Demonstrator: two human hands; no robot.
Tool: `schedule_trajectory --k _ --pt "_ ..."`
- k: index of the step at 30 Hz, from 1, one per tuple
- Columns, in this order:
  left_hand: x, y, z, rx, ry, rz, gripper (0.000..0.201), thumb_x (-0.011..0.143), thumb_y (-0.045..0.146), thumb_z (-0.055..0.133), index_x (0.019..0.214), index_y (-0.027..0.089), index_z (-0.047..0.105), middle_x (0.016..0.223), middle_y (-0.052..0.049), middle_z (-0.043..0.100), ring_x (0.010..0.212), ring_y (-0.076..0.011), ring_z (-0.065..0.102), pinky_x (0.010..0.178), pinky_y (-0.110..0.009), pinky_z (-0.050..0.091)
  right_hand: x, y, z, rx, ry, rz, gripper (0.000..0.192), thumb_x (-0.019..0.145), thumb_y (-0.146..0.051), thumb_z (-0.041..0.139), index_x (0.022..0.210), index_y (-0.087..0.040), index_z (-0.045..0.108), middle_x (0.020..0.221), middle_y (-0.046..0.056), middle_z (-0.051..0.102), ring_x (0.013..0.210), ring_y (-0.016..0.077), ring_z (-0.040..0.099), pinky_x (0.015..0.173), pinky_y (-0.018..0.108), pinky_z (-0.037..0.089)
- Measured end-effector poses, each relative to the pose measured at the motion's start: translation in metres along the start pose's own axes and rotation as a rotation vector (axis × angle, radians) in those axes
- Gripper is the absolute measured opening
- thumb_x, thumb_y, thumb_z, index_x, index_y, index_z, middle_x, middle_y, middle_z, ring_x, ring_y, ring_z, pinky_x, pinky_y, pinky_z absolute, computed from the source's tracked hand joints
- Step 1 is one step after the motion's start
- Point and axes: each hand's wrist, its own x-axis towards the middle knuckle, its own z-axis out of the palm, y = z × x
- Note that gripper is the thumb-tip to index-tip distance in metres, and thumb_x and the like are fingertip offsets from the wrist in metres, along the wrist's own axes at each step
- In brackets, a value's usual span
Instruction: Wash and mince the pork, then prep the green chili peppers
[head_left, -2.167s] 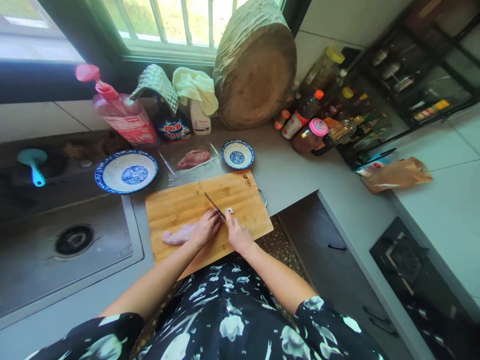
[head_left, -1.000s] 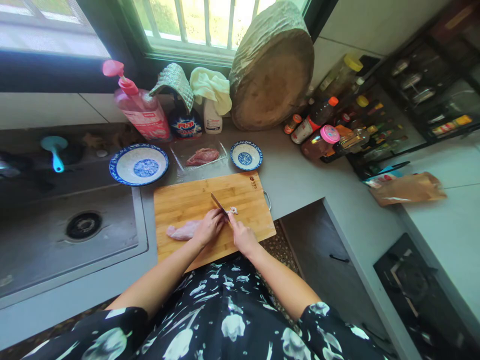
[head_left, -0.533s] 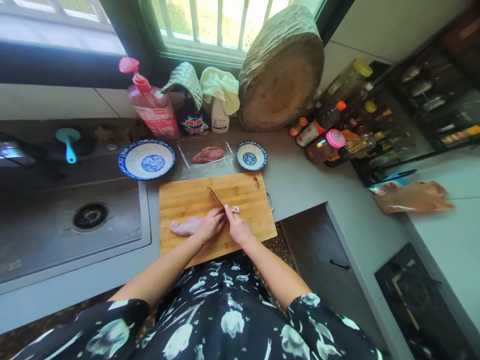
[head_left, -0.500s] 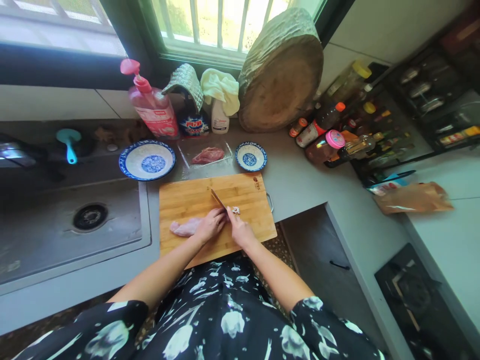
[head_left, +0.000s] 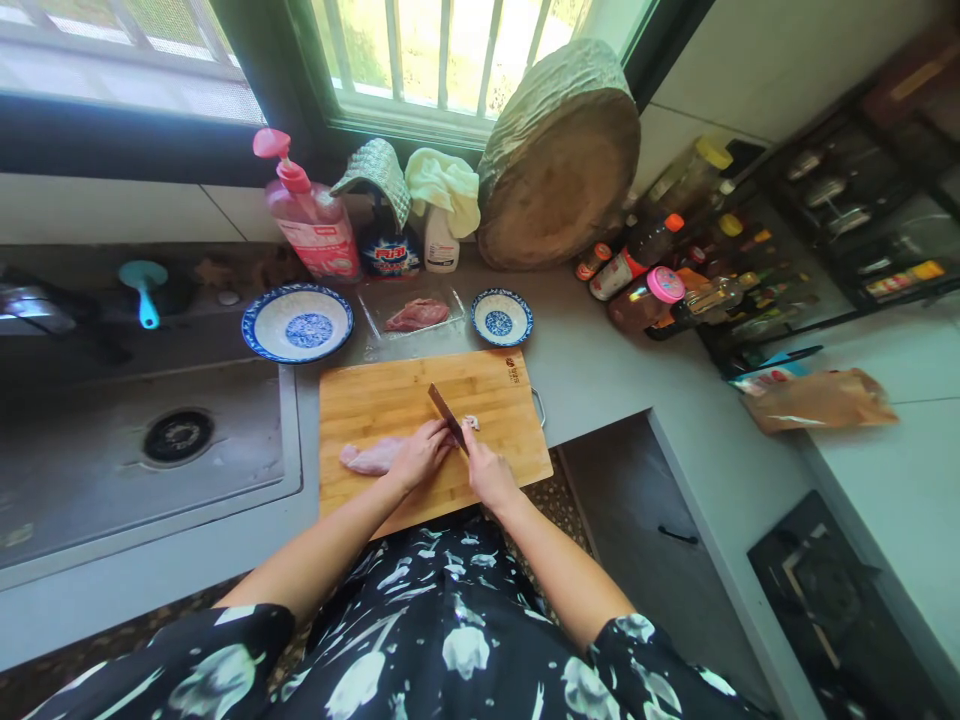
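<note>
1. Sink [head_left: 247,420], one; well left of the left grip.
2. Large plate [head_left: 298,322], white, blue rim and centre; ahead and left of the left grip.
3. Pump bottle [head_left: 316,235], pink; behind the large plate, farther from the left grip.
4. Pale meat [head_left: 369,456], raw, long; flat on the wooden cutting board [head_left: 397,390], partly under the left grip, tapering out to its left.
5. Clear tray [head_left: 377,306] with red meat [head_left: 418,314]; ahead of the left grip, past the board.
6. Left grip [head_left: 421,452]; fingers bent over the pale meat, pinning it to the board.
7. Knife [head_left: 448,418]; blade slanting forward and left from the right grip, just beside the left fingertips; edge contact unclear.
8. Whitish scraps [head_left: 471,423]; on the board, just ahead of the right grip.
9. Right grip [head_left: 491,475]; closed around the knife handle.
10. Small plate [head_left: 501,318], blue-rimmed; on the table [head_left: 592,370], ahead of the right grip.
11. Pink-lidded jar [head_left: 637,305]; ahead and right of the right grip.
</note>
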Motion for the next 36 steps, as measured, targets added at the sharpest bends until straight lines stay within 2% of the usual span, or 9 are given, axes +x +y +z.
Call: schedule_trajectory --k 6,8,14,16,21,25,28,32,36 --pt "0.003 0.005 -0.005 0.006 0.003 -0.014 0.023 0.087 0.024 0.044 0.101 0.016 0.06 0.112 -0.011 0.058 0.106 -0.0209 0.053 0.095 -0.039 0.044 -0.036 0.007 0.005 -0.032 -0.091 0.025 0.077 0.081 -0.009 0.039 0.143 -0.021 -0.005 0.09 0.008 0.061 0.07 0.0189 0.063 0.064 0.028 0.05" --pt "0.002 0.004 -0.005 -0.003 -0.011 -0.015 0.023 0.086 0.023 0.044 0.1 0.016 0.06 0.112 -0.01 0.057 0.106 -0.0205 0.054 0.094 -0.038 0.045 -0.032 0.003 0.005 -0.05 -0.113 0.036 0.077 0.08 -0.007 0.038 0.143 -0.021 -0.005 0.09 0.009 0.061 0.069 0.0189 0.063 0.063 0.028 0.05" --pt "-0.001 -0.001 -0.002 0.023 -0.01 -0.008 0.025 0.085 0.022 0.044 0.103 0.013 0.059 0.114 -0.014 0.057 0.106 -0.0231 0.054 0.094 -0.04 0.046 0.022 -0.015 -0.002 -0.054 -0.059 -0.011 0.071 0.083 -0.008 0.033 0.143 -0.023 -0.001 0.103 0.012 0.06 0.078 0.0195 0.063 0.069 0.029 0.05" --pt "-0.002 -0.001 -0.003 0.019 -0.005 0.0 0.025 0.086 0.022 0.044 0.103 0.014 0.06 0.113 -0.013 0.057 0.106 -0.0225 0.054 0.093 -0.039 0.046 0.019 -0.012 0.001 -0.041 -0.064 -0.007 0.072 0.081 -0.008 0.034 0.144 -0.023 0.0 0.101 0.011 0.061 0.077 0.0195 0.064 0.069 0.029 0.051" --pt "-0.002 0.002 -0.004 0.019 0.033 -0.005 0.023 0.085 0.023 0.045 0.1 0.017 0.061 0.11 -0.012 0.059 0.106 -0.023 0.054 0.092 -0.041 0.047 -0.013 -0.002 0.012 -0.031 -0.09 0.041 0.078 0.079 -0.006 0.038 0.143 -0.024 -0.004 0.09 0.009 0.061 0.071 0.0192 0.064 0.065 0.029 0.05" --pt "-0.001 0.003 -0.006 0.018 0.017 0.039 0.023 0.087 0.026 0.043 0.094 0.016 0.062 0.107 -0.012 0.059 0.104 -0.0224 0.055 0.09 -0.039 0.048 0.007 -0.004 0.007 -0.01 -0.04 0.015 0.074 0.081 -0.009 0.037 0.143 -0.023 -0.002 0.095 0.01 0.062 0.075 0.0199 0.064 0.067 0.029 0.05" --pt "-0.001 0.005 -0.007 0.021 0.028 0.034 0.023 0.088 0.029 0.042 0.094 0.016 0.061 0.106 -0.012 0.058 0.1 -0.0214 0.056 0.089 -0.038 0.048 0.022 0.001 0.003 0.017 0.012 0.054 0.069 0.085 -0.012 0.034 0.144 -0.019 -0.001 0.101 0.012 0.062 0.078 0.0191 0.064 0.07 0.028 0.05" --pt "-0.005 0.006 -0.006 0.048 0.081 -0.006 0.023 0.086 0.03 0.047 0.103 0.018 0.058 0.109 -0.012 0.055 0.104 -0.0232 0.053 0.088 -0.042 0.048 0.013 0.015 0.003 0.003 0.033 0.115 0.067 0.087 -0.013 0.032 0.143 -0.018 -0.005 0.092 0.01 0.063 0.076 0.0189 0.063 0.07 0.029 0.05" --pt "-0.006 0.006 -0.005 0.042 0.082 0.004 0.023 0.088 0.03 0.044 0.1 0.017 0.059 0.108 -0.012 0.057 0.102 -0.0225 0.054 0.088 -0.041 0.048 0.001 0.013 0.001 -0.005 0.069 0.059 0.069 0.087 -0.014 0.033 0.143 -0.019 -0.006 0.098 0.011 0.063 0.077 0.0183 0.063 0.069 0.029 0.05"
